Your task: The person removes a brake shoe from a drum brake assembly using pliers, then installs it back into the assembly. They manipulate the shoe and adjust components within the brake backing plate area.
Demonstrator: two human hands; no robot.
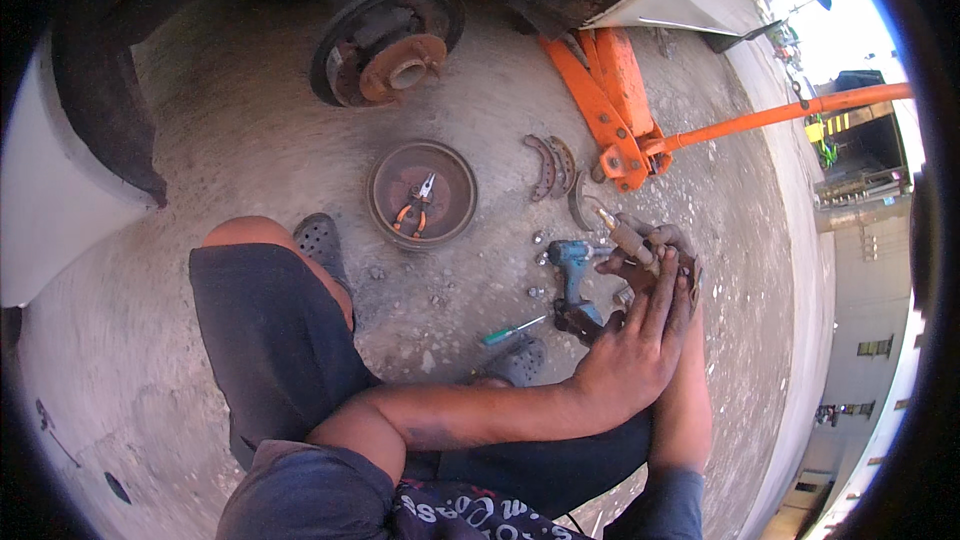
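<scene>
My left hand (640, 348) reaches across to the right, its darkened fingers closed against a piece I cannot make out. Just beyond it, my right hand (676, 240) is closed around a grey-brown cylindrical part with a brass-coloured tip (630, 242). The fingers of both hands overlap, hiding much of what lies between them. Beneath the hands, a teal cordless impact driver (572, 275) is on the ground. A green-handled screwdriver (513, 330) lies near my shoe. Curved brake shoes (545, 168) lie ahead of the hands.
An orange floor jack (625, 130) stands under the vehicle, its long handle (790, 118) stretching right. A rusty brake drum (377, 190) holds orange-handled pliers (414, 212). The exposed wheel hub (402, 70) is farther ahead. Several nuts (437, 298) are scattered over the concrete.
</scene>
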